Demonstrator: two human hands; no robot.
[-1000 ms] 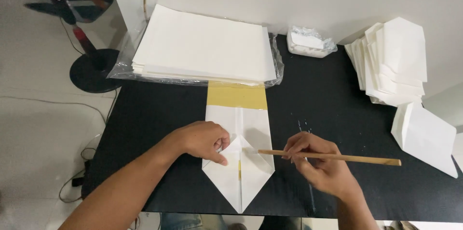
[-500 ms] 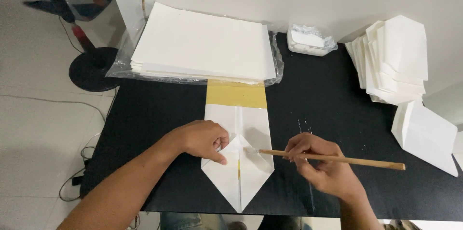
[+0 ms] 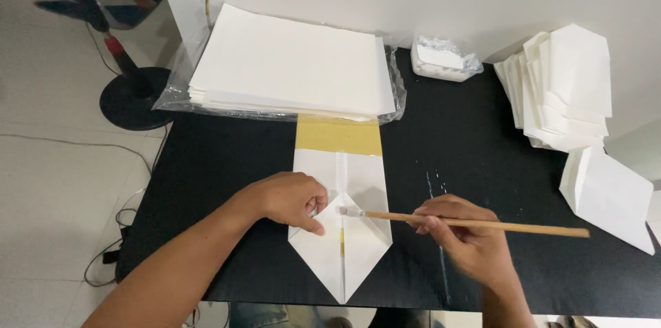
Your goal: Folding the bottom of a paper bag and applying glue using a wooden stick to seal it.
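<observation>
A person's left hand point(image 3: 292, 200) lay flat and spread on a half-folded white paper bag point(image 3: 341, 231), fingertips pinning one of its turned-in flaps against a black table point(image 3: 206, 183). The right hand point(image 3: 465, 242) was closed around a long wooden-handled brush point(image 3: 475, 223), its small bristle tip resting at the peak of the folded flaps, near the bag's centre seam. The bag lay lengthwise at the table's near edge, its point toward the person and a tan strip point(image 3: 339, 136) at its far end. The work appeared to be at the pasting stage, with the flaps folded and not yet sealed; the next move would likely call for a steady stroke along the seam while the flap stayed pressed. Beyond stood a wrapped stack of white sheets point(image 3: 289, 63), a small foil-lined dish point(image 3: 444, 59) and piles of finished bags point(image 3: 564, 87).
</observation>
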